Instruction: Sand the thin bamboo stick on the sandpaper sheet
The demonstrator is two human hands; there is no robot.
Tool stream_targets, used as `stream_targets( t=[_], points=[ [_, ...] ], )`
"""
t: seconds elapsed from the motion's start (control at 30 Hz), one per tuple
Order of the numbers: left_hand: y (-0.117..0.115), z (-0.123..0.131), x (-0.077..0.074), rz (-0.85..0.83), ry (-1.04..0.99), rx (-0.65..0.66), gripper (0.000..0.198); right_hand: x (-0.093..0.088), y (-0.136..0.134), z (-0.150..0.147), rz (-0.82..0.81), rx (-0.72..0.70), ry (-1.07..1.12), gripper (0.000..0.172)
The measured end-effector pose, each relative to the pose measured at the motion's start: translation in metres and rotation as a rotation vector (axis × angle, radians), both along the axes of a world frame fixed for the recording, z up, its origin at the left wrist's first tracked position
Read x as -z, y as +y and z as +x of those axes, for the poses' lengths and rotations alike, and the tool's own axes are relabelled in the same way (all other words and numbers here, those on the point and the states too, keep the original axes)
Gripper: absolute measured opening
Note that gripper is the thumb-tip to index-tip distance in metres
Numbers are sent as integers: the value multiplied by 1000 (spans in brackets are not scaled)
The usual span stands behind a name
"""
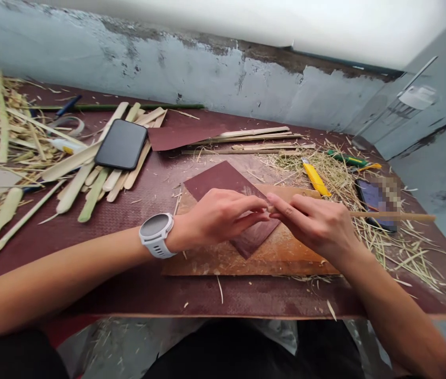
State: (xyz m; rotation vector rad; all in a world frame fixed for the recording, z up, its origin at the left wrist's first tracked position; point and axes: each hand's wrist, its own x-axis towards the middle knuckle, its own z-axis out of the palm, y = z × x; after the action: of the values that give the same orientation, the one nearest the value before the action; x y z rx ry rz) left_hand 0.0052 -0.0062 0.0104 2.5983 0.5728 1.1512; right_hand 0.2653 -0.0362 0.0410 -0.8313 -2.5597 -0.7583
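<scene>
"Wooden strip [396, 216]: where, and how held?"

"Above a worn board [305, 258] at the near edge of the table [246, 297]. Clasped in the right hand [317, 216], with the long end out to the right."

"And the left hand [223, 216]?"

"Fingers bent, tips against those of the right hand, around the hidden left end of the strip. Cannot tell whether pinching it or merely touching. White watch [156, 235] on the wrist."

"Just beyond?"

"Dark red sheet [223, 179], askew on the board, partly covered from view by the hands."

"Anything in the way?"

"Plenty on the right: loose shavings [396, 263] around a phone [368, 195], with the strip across in front of it. Yellow cutter [316, 179] just past the right hand."

"And on the left?"

"Pale slats [73, 188] in a spread pile, with a black device [121, 143] on top. Beside them, a tangled heap of strips [10, 121]."

"Farther off?"

"Green-handled tool [347, 158] among the shavings on the right; thin sticks [254, 133] across the middle, next to another dark red sheet; then a green pole [136, 107], and last a peeling wall [207, 68]."
</scene>
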Motion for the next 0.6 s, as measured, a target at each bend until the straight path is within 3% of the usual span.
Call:
stream_targets(
  t=[0.27, 0.47, 0.6],
  points=[
    [3, 0, 3, 45, 14, 46, 11, 5, 3, 3, -30, -74, 4, 43],
    [4, 0, 3, 40, -7, 35, 12, 9, 6, 3, -17, -101, 101, 23],
    [4, 0, 4, 31, 6, 37, 12, 7, 6, 2, -46, -99, 99, 27]
  ],
)
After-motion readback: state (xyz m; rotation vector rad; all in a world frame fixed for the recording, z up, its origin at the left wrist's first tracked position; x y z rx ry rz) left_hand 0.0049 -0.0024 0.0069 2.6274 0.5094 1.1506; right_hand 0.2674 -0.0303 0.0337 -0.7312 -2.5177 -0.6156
